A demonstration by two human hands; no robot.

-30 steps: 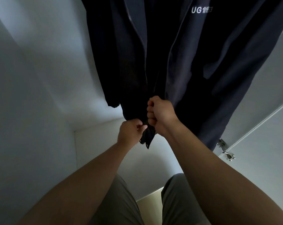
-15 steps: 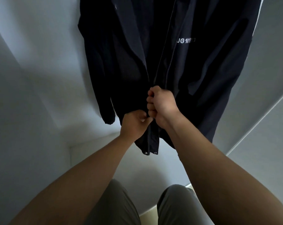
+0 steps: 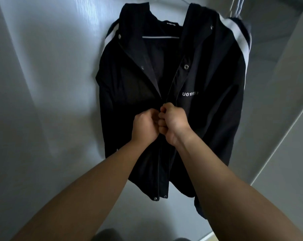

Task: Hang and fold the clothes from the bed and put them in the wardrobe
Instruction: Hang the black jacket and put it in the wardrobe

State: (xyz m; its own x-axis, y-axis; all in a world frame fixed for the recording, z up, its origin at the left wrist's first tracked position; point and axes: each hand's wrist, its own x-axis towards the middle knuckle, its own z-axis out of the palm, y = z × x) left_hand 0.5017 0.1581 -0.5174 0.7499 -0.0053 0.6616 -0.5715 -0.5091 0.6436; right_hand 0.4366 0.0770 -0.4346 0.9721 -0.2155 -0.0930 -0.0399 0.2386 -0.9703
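**Jacket (image 3: 208, 119) on its hanger (image 3: 160, 37), front half closed**

Head view: it hangs at twelve o'clock inside the wardrobe (image 3: 51, 66). Left grip (image 3: 144, 126) and right grip (image 3: 175, 120) both pinch its front edges at centre. A hard downward tug could drag it off the hanger or snag the fastening.

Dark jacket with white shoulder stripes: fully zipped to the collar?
No, the dark striped jacket gapes open above the left hand and right hand, closed only below.

Only one view is given, from a wide-angle camera worn on the head. It is pointed forward, close to a black fabric jacket (image 3: 208, 129).
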